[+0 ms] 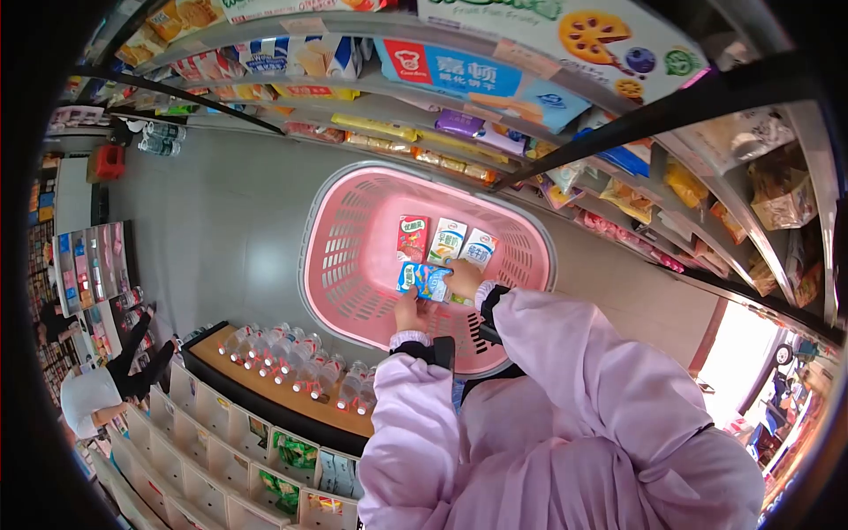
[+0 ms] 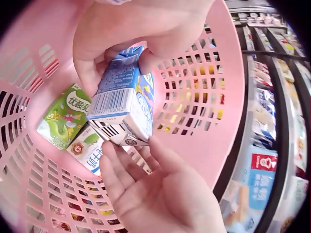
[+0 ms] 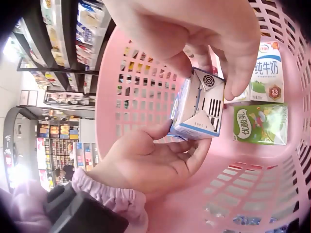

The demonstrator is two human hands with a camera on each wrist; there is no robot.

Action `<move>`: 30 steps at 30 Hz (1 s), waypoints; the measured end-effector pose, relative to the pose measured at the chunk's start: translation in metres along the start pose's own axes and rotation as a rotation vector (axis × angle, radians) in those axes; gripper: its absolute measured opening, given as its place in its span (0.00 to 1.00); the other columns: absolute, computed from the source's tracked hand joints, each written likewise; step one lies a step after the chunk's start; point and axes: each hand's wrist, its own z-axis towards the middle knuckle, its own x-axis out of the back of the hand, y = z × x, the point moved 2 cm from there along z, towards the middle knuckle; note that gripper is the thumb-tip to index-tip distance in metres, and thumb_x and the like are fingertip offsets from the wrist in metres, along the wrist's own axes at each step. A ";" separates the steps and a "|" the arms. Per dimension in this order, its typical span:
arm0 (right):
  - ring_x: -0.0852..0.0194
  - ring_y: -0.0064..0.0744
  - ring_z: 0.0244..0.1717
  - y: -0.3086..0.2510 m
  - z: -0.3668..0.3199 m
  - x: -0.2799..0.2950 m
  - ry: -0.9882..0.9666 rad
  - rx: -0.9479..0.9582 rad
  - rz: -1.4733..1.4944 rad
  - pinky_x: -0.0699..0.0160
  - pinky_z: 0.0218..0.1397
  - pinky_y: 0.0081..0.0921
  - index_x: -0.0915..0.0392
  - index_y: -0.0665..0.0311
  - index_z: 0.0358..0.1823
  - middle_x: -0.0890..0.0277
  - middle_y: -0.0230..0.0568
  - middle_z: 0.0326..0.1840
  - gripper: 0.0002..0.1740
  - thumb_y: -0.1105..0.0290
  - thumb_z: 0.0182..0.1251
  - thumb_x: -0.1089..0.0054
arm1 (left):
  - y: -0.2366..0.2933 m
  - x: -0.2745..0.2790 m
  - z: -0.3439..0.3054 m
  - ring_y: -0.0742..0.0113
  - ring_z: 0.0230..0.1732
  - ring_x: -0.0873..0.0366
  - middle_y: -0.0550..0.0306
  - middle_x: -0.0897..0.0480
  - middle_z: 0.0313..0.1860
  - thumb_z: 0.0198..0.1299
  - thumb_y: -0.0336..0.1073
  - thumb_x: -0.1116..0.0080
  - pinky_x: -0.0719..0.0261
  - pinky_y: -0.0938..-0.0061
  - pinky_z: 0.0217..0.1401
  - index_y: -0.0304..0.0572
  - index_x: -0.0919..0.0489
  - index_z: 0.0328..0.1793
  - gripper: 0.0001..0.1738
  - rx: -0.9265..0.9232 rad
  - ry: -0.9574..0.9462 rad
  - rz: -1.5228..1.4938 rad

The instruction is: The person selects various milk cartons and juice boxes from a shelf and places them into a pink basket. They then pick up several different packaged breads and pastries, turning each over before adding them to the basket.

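Both hands hold a blue drink carton [image 1: 424, 281] over the inside of a pink basket [image 1: 349, 199]. My left hand [image 1: 409, 311] grips one end, its thumb on the side and fingers beneath, as the right wrist view shows. With thumb and fingertips my right hand [image 1: 463, 279] pinches the other end. The carton's white end flap [image 3: 206, 104] with black bars faces the right wrist camera. Inside the basket lie a red carton [image 1: 412, 237] and two white milk cartons [image 1: 448, 240]. A green carton [image 2: 63, 116] lies beside them, mostly hidden in the head view.
Shelves with packaged snacks [image 1: 477, 75] run along the far side. Clear plastic bottles [image 1: 300, 362] stand on a wooden ledge at the left, beside white compartments [image 1: 208, 424]. Another person [image 1: 97, 397] is at the far left. Grey floor [image 1: 230, 221] shows left of the basket.
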 end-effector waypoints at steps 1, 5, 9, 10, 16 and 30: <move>0.27 0.51 0.38 0.001 0.000 0.000 0.019 0.014 -0.048 0.29 0.41 0.40 0.27 0.71 0.35 0.27 0.59 0.34 0.16 0.66 0.47 0.51 | 0.001 -0.006 0.002 0.60 0.40 0.27 0.56 0.25 0.37 0.59 0.37 0.54 0.29 0.56 0.47 0.42 0.29 0.43 0.09 -0.004 0.020 0.037; 0.29 0.55 0.38 0.012 0.005 0.002 -0.006 -0.080 -0.071 0.30 0.43 0.39 0.29 0.78 0.32 0.29 0.63 0.31 0.19 0.65 0.45 0.46 | 0.000 -0.021 0.034 0.67 0.34 0.27 0.59 0.25 0.31 0.57 0.35 0.51 0.28 0.69 0.36 0.42 0.29 0.40 0.08 -0.113 -0.065 0.325; 0.28 0.55 0.37 0.029 0.012 0.015 0.024 -0.087 -0.091 0.29 0.42 0.39 0.30 0.76 0.34 0.28 0.62 0.32 0.20 0.65 0.44 0.44 | -0.005 -0.057 0.041 0.70 0.29 0.26 0.62 0.24 0.29 0.56 0.34 0.50 0.31 0.75 0.30 0.41 0.28 0.40 0.07 -0.133 -0.100 0.458; 0.28 0.55 0.37 0.033 0.014 0.018 0.082 -0.083 -0.086 0.28 0.42 0.39 0.30 0.76 0.34 0.28 0.62 0.32 0.20 0.65 0.43 0.44 | -0.008 -0.065 0.042 0.70 0.29 0.26 0.62 0.24 0.29 0.56 0.34 0.50 0.31 0.75 0.30 0.41 0.28 0.39 0.07 -0.127 -0.117 0.464; 0.28 0.51 0.43 0.066 0.033 0.026 0.106 -0.283 -0.067 0.28 0.44 0.37 0.39 0.80 0.47 0.29 0.63 0.39 0.32 0.62 0.45 0.42 | -0.042 -0.090 0.071 0.70 0.27 0.27 0.58 0.24 0.29 0.55 0.31 0.50 0.28 0.77 0.27 0.37 0.28 0.39 0.08 -0.187 -0.187 0.406; 0.25 0.48 0.36 0.040 0.019 0.038 0.033 -0.173 -0.202 0.26 0.36 0.35 0.37 0.78 0.48 0.27 0.59 0.35 0.30 0.63 0.46 0.42 | -0.036 -0.083 0.084 0.45 0.32 0.25 0.37 0.24 0.28 0.43 0.28 0.47 0.29 0.61 0.34 0.27 0.29 0.36 0.13 -0.756 -0.457 1.335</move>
